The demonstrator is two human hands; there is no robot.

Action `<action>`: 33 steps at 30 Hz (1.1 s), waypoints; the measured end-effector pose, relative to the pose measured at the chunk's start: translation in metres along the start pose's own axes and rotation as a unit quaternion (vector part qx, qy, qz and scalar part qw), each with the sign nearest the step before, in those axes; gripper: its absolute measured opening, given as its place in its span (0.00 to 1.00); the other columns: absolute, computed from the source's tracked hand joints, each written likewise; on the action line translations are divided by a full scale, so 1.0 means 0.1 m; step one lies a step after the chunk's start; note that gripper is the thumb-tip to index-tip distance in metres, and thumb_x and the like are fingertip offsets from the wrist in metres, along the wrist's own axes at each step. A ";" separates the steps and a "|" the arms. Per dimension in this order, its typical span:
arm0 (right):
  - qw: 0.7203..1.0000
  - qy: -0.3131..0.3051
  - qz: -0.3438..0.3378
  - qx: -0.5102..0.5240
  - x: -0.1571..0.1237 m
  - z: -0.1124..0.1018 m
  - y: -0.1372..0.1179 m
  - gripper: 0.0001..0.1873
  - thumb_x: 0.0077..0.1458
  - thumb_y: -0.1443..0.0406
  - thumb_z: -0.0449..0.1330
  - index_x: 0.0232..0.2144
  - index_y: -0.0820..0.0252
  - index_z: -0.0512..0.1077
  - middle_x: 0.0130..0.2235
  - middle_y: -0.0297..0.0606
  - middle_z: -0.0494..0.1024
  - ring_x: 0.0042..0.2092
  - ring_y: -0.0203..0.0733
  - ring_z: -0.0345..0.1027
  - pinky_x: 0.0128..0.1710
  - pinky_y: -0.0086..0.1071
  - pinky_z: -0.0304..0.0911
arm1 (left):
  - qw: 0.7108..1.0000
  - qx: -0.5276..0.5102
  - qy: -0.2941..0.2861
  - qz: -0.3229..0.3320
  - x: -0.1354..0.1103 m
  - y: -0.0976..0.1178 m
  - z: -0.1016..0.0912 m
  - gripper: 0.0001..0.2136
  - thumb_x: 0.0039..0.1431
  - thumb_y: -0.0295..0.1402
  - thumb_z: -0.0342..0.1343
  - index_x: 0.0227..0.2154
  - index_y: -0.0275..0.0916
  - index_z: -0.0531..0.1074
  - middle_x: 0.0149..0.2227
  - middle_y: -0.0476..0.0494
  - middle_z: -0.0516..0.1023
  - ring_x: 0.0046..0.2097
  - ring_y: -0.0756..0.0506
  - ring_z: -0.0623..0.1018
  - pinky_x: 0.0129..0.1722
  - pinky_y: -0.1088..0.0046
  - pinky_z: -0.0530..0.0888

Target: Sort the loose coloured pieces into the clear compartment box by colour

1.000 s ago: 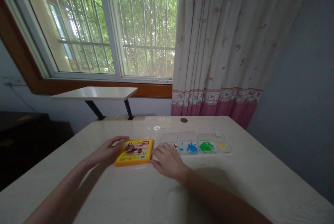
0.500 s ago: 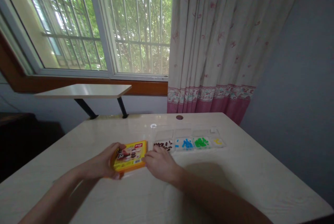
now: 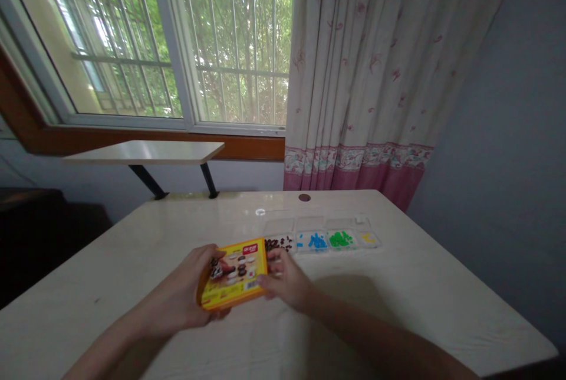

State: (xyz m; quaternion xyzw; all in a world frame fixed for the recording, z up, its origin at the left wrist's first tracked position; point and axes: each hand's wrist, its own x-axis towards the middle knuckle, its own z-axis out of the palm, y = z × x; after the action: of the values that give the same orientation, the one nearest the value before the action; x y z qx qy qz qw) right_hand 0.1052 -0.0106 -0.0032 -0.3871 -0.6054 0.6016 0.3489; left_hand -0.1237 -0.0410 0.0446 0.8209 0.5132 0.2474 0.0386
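Note:
A flat yellow box (image 3: 234, 274) with pictures of dark round pieces on its lid is lifted off the pale table (image 3: 398, 309), tilted toward me. My left hand (image 3: 186, 300) grips its left edge with the fingers curled underneath. My right hand (image 3: 283, 279) pinches its right edge. Just behind the box lies a clear plastic tray (image 3: 322, 238) with compartments holding dark brown, blue, green and yellow small pieces.
A small raised shelf (image 3: 145, 153) on black legs stands at the table's back left, under a barred window. A pink-hemmed curtain (image 3: 367, 102) hangs behind the table. A round cable hole (image 3: 304, 197) sits at the table's far edge. Grey wall on the right.
The yellow box lay flat on the table a second ago. Both hands have closed on its sides and raised it toward me, tilting its lid up.

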 end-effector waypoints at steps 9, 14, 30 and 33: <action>0.980 0.099 0.096 0.145 -0.21 -0.48 -0.33 0.39 0.34 0.59 0.67 0.46 0.60 0.53 0.29 0.35 0.76 0.22 0.37 0.71 0.23 0.28 0.67 | 0.996 -0.055 -0.018 0.067 0.34 0.34 0.01 0.35 0.44 0.45 0.58 0.55 0.41 0.52 0.57 0.36 0.55 0.56 0.36 0.59 0.53 0.57 0.63; 0.962 0.212 -0.025 0.167 -0.29 -1.26 -0.71 0.25 0.44 0.67 0.61 0.46 0.61 0.58 0.32 0.38 0.77 0.23 0.34 0.71 0.22 0.23 0.68 | 0.991 -0.131 0.020 0.000 0.60 0.22 0.13 0.31 0.52 0.44 0.51 0.56 0.43 0.47 0.58 0.36 0.52 0.58 0.37 0.58 0.53 0.53 0.61; 0.867 0.490 0.087 -0.026 0.09 -3.68 -0.30 0.10 0.54 0.70 0.51 0.37 0.72 0.69 0.24 0.43 0.74 0.21 0.34 0.67 0.20 0.24 0.63 | 0.978 -0.179 -0.015 -0.105 0.75 -0.26 0.88 0.40 0.45 0.46 0.57 0.56 0.33 0.45 0.50 0.30 0.64 0.52 0.37 0.66 0.51 0.56 0.63; 0.857 0.492 0.115 -0.100 0.09 -3.75 -0.13 0.10 0.57 0.67 0.51 0.37 0.70 0.68 0.30 0.42 0.74 0.28 0.35 0.69 0.26 0.28 0.66 | 0.985 -0.137 -0.020 -0.101 0.74 -0.24 0.87 0.41 0.44 0.48 0.56 0.56 0.31 0.45 0.50 0.28 0.65 0.52 0.36 0.66 0.51 0.55 0.62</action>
State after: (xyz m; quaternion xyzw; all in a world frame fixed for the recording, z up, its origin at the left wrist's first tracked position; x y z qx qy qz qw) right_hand 0.4335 0.1693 0.0220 -0.7322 -0.3633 0.3048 0.4888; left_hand -0.0787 0.0503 -0.0119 0.7568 0.5536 0.2938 0.1856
